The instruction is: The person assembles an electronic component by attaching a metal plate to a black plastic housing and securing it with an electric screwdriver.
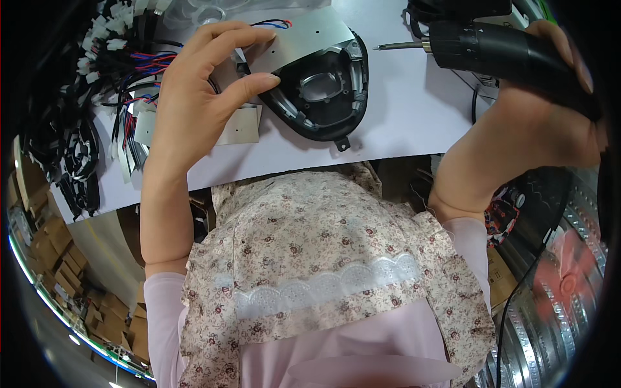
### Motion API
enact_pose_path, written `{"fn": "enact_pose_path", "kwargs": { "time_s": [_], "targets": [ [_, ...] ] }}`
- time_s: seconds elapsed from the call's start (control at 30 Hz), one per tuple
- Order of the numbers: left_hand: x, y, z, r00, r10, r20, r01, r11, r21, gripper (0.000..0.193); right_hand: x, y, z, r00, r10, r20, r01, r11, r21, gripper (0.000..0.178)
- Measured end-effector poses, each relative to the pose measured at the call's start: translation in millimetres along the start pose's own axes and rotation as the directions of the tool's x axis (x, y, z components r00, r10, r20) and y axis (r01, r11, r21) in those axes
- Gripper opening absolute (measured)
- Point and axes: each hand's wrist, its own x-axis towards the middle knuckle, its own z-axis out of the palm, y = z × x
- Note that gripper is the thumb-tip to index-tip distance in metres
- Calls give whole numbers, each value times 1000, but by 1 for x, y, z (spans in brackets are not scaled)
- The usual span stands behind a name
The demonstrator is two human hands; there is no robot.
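My left hand [197, 84] is closed on a flat silver metal plate [314, 35], with the fingertips on its face and the thumb at its lower edge. Under the plate lies a rounded black plastic housing [317, 119], whose upper part is covered. Its hollow inside shows a clear oval window [320, 86] and a grey inner rim. Red and blue wires [279, 24] show at the plate's far edge. On the right, my right hand [540, 107] grips a black electric screwdriver [485, 48]. Its bit [401, 46] points left, above the table and apart from the housing.
Bundles of cables with white connectors [103, 45] and coiled black leads [77, 155] crowd the table's left side. More metal plates [239, 126] lie below my left hand. Clear plastic bags [213, 10] lie at the back. A blurred red fan [568, 281] stands at lower right.
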Motion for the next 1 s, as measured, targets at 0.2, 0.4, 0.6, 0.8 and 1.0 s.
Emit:
{"fn": "enact_pose_path", "kwargs": {
  "time_s": [0.2, 0.4, 0.6, 0.8, 1.0],
  "targets": [
    [-7, -2, 9, 999, 41, -1, -41, 999, 1, 41, 0, 4, 4, 999, -10, 35, 12, 999, -43, 34],
    [-13, 3, 20, 999, 53, 14, -53, 999, -2, 42, -2, 20, 22, 997, -21, 70, 28, 995, -91, 35],
    [-13, -1, 25, 992, 128, 22, -130, 985, 115, 41, -6, 58, 54, 993, -31, 111, 47, 989, -139, 35],
    [-13, -3, 25, 989, 144, 23, -146, 977, 156, 41, -4, 73, 69, 987, -44, 157, 74, 979, -188, 35],
    [-12, -3, 25, 988, 153, 25, -155, 973, 168, 40, -1, 76, 75, 977, -54, 207, 103, 967, -233, 36]
  ]
}}
